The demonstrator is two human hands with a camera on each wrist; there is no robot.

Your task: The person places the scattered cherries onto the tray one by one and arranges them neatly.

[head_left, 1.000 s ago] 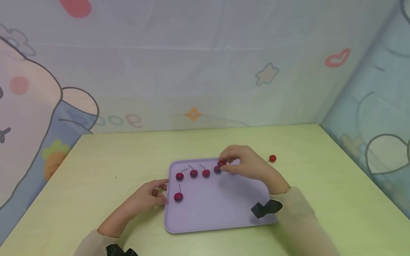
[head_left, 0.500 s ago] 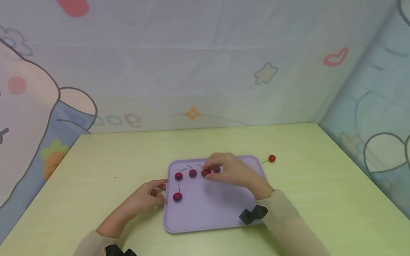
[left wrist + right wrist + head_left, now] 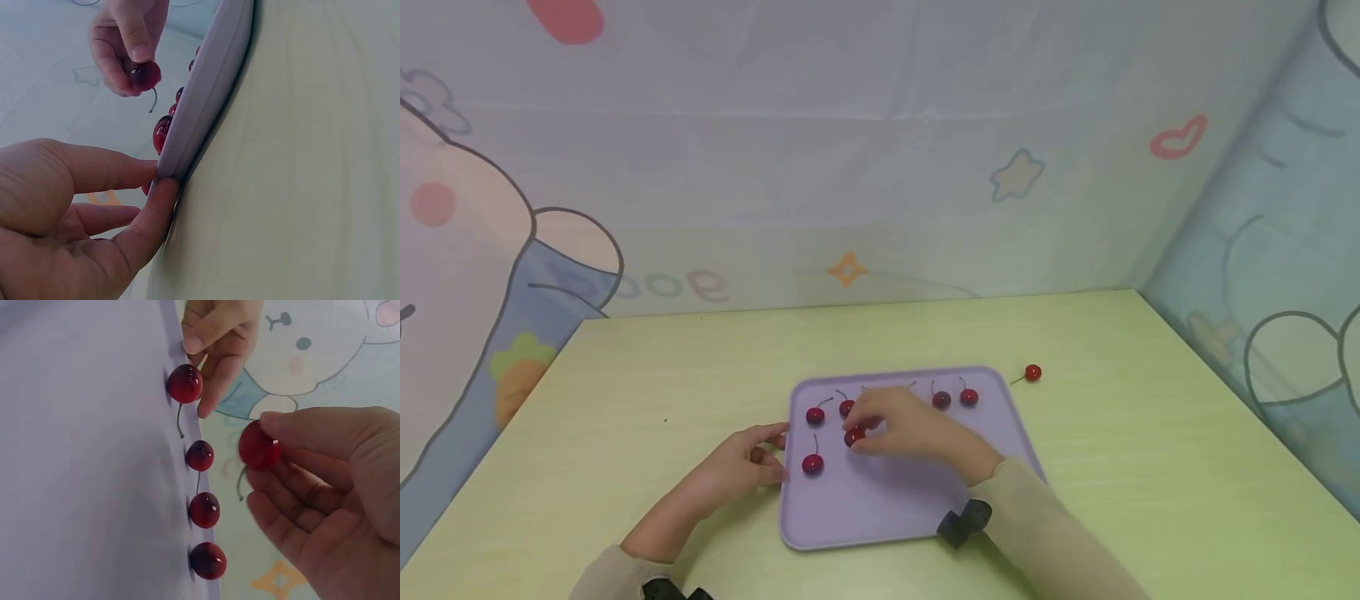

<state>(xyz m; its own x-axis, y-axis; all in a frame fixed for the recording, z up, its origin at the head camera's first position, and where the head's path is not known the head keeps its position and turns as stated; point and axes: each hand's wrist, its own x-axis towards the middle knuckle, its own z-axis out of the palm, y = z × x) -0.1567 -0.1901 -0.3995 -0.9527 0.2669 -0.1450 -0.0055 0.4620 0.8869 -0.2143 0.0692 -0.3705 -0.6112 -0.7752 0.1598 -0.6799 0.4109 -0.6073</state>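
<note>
My right hand [image 3: 898, 425] pinches a dark red cherry [image 3: 257, 447] between thumb and fingers, its stem hanging down. The cherry is held over the lilac tray [image 3: 865, 517], right of the lone front cherry [image 3: 812, 464]. Along the tray's back edge runs a row of cherries, including a left one [image 3: 815, 416] and a right one [image 3: 969, 397]; my right hand hides the middle of this row. My left hand [image 3: 741, 467] rests at the tray's left side, its fairly straight fingers [image 3: 115, 167] touching the rim.
One more cherry [image 3: 1033, 372] lies on the pale yellow-green table [image 3: 1150, 467], off the tray's back right corner. A printed cloth backdrop [image 3: 850, 183] rises behind the table, and another panel [image 3: 1262, 275] stands on the right.
My right hand has moved left and forward toward me across the tray with the cherry, uncovering the back row's right end. My left hand has stayed at the tray's edge.
</note>
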